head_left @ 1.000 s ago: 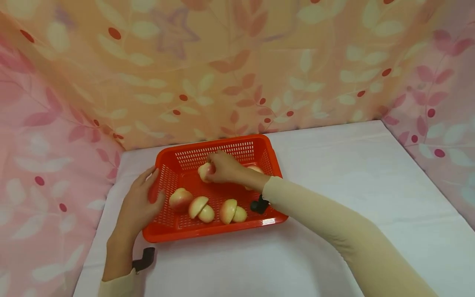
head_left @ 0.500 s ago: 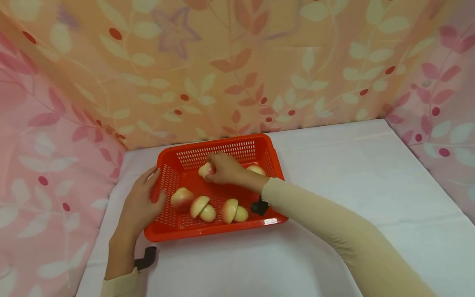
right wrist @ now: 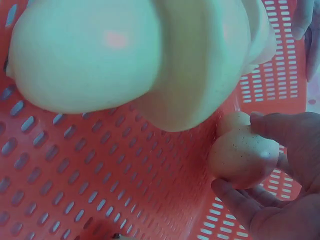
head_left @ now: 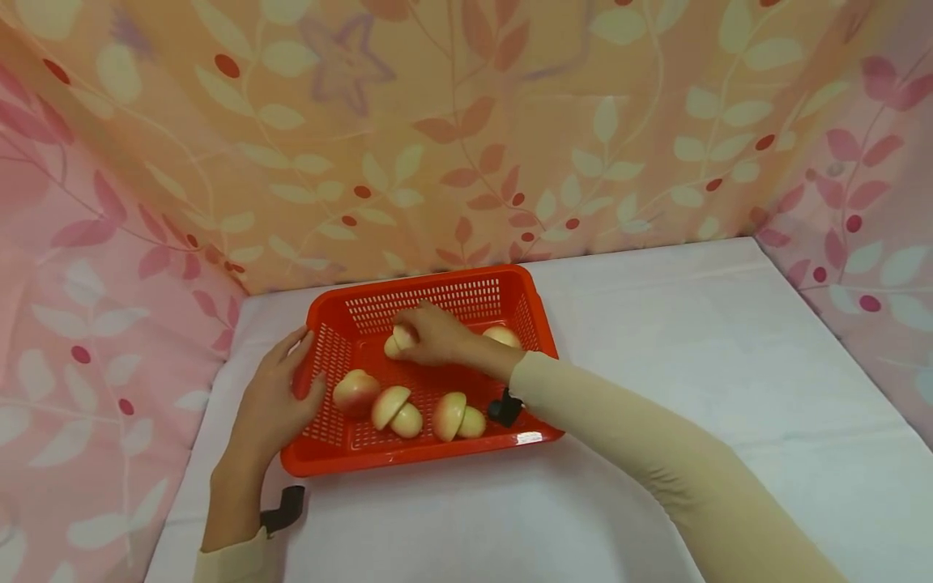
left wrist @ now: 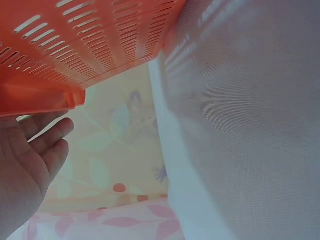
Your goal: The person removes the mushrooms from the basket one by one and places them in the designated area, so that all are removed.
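My right hand grips a toy mushroom at the back left inside the red plastic basket. Its thumb and fingers sit round the pinkish cap, and a pale stem shows past it in the right wrist view. My left hand is at the basket's left rim, thumb over the inner side and the other fingers straight along the outside. In the left wrist view those fingers lie right under the rim. Along the front of the basket are a round pink-yellow mushroom, a second mushroom and a third.
Another mushroom lies at the basket's right side, partly behind my right forearm. The basket stands on a white-covered table, with a flowered cloth behind and at both sides. Black wrist mounts show on both arms.
The mushroom in my right hand has turned, showing more of its pale side, and the hand has shifted slightly left. My left hand stays at the rim.
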The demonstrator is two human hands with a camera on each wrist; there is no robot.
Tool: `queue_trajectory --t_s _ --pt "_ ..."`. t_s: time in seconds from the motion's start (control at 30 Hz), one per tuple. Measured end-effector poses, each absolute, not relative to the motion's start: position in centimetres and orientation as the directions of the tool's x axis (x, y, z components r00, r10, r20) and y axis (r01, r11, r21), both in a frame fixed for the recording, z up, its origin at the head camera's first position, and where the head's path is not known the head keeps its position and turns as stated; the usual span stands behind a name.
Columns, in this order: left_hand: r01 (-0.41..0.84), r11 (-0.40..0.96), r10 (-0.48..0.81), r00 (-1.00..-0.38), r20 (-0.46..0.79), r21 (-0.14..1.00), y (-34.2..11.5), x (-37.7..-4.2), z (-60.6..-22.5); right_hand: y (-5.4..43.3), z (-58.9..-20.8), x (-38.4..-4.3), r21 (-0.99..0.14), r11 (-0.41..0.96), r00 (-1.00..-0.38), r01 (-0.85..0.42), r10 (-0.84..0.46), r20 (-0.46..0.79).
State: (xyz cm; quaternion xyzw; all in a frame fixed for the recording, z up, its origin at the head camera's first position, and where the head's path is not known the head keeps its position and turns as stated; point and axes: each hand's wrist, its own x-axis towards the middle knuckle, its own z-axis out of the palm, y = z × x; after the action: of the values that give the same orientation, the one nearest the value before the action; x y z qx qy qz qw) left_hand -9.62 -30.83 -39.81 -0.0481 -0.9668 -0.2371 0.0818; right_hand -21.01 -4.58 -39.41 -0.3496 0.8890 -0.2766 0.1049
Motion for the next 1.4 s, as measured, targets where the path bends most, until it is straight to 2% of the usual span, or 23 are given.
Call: queue_trajectory --t_s 0.3,0.73,0.97,1.4 --pt "0.134 0.879 0.054 -0.981 0.184 0.457 -30.9 -9.7 -39.9 -4.8 -39.7 -20.8 -0.577 0.633 -0.775 -0.517 -0.632 0.0" --pt "0.117 0.881 0.054 -0.987 0.149 0.459 -30.9 -9.7 -39.5 -3.8 -39.2 -20.3 -0.583 0.627 -0.778 -0.516 -0.628 0.013" --pt "0.129 0.88 0.054 -0.984 0.172 0.458 -30.9 -9.7 -39.4 -2.9 -38.4 -20.4 -0.558 0.612 -0.762 -0.561 -0.645 0.058" --pt "0.112 0.881 0.045 -0.987 0.154 0.459 -30.8 -9.4 -39.4 -1.5 -36.6 -19.8 -0.529 0.595 -0.713 -0.606 -0.7 0.03"
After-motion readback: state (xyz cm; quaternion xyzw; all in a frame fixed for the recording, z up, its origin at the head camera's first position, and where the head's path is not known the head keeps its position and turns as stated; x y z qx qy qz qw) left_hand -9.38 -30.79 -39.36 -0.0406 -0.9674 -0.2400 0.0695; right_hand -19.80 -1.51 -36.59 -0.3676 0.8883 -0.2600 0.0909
